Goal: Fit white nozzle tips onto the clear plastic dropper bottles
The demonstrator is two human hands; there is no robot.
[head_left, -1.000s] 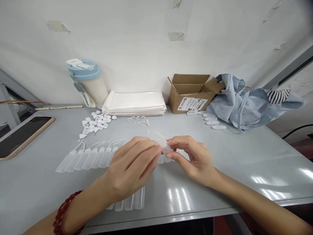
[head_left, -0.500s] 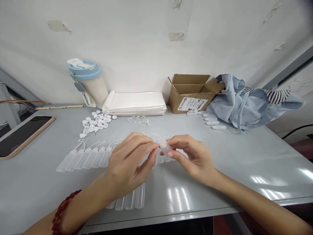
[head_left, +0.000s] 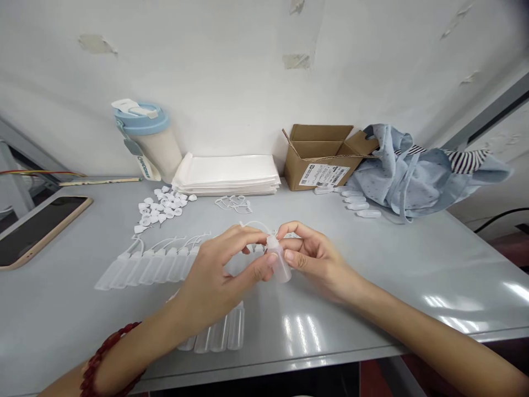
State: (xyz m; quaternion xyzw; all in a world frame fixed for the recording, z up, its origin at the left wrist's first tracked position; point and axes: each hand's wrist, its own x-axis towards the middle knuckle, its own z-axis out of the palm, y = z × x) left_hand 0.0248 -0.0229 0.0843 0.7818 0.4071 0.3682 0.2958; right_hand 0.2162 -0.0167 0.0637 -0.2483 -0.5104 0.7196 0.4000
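Note:
Both my hands hold one small translucent squeeze bottle [head_left: 281, 269], tilted, above the middle of the table. My left hand [head_left: 225, 264] pinches its left side near the neck, and my right hand [head_left: 314, 256] grips it from the right. A thin white strap [head_left: 257, 223] curves up and left from near the bottle's neck. Behind my hands runs a row of similar bottles [head_left: 142, 269] with straps at their necks, partly hidden by my left hand. More bottles without visible straps [head_left: 220, 333] lie below my left forearm, near the table's front edge.
White caps [head_left: 163, 205] lie heaped at the back left, with loose white straps [head_left: 234, 204] beside them. Behind stand a tumbler [head_left: 155, 143], a stack of white envelopes [head_left: 227, 173] and an open cardboard box [head_left: 318, 168]. Several bottles [head_left: 357, 205] lie by a blue cloth [head_left: 397, 182]; a phone [head_left: 41, 226] is left.
The bottle has turned more upright toward me, showing its body below my fingers. My left fingers have shifted onto its side, and the strap now shows at its neck.

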